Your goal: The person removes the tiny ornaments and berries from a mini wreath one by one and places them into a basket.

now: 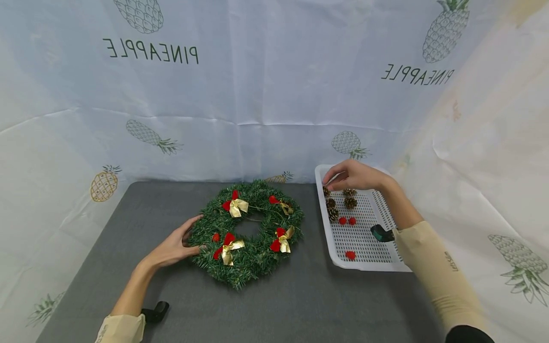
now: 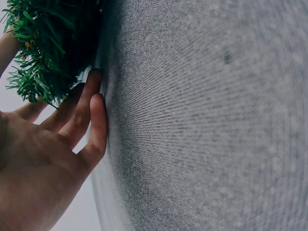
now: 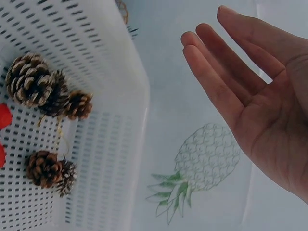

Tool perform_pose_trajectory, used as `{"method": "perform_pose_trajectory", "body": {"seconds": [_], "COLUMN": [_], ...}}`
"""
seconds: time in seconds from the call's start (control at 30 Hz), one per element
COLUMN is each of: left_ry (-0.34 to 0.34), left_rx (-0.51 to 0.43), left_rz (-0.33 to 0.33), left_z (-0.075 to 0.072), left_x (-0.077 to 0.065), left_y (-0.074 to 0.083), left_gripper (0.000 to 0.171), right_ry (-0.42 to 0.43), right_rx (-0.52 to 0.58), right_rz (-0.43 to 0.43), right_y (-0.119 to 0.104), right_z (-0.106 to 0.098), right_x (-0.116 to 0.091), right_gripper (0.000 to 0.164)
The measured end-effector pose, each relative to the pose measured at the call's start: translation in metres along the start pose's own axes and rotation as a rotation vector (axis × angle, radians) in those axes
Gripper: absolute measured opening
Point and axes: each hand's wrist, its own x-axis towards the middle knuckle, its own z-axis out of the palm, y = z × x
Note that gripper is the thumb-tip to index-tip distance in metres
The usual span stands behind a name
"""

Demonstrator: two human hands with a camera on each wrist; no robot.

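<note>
A green Christmas wreath (image 1: pixel 257 259) lies on the dark grey table, decorated with red and gold bows (image 1: pixel 238 207) and a small red ball (image 1: pixel 216 237). My left hand (image 1: pixel 171 245) holds its left edge, thumb on the near side. In the left wrist view, some of the fingers (image 2: pixel 98 120) reach beneath the wreath's foliage (image 2: pixel 45 48). Over the back left corner of a white perforated basket (image 1: pixel 328 233) hovers my right hand (image 1: pixel 358 175), its fingers loosely bent with nothing between them. Several pine cones (image 3: pixel 30 79) sit in the basket below that hand.
Red balls (image 1: pixel 350 255) also lie in the basket, at the table's right side. A pineapple-printed curtain (image 1: pixel 274 85) hangs close behind and along both sides. Dark wrist-worn devices (image 1: pixel 156 312) stick out near each sleeve.
</note>
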Motion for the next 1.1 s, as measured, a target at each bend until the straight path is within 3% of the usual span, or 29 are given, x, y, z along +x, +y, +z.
{"method": "perform_pose_trajectory", "body": {"seconds": [1.1], "left_ry": [0.01], "left_rx": [-0.014], "left_rz": [0.0], "left_z": [0.001], "left_x": [-0.002], "left_y": [0.002], "left_gripper": [0.092], "right_ry": [-0.009], "right_rx": [0.065], "right_rz": [-0.098], "right_y": [-0.058], "right_z": [0.032], "right_x": [0.044], "right_gripper": [0.024]}}
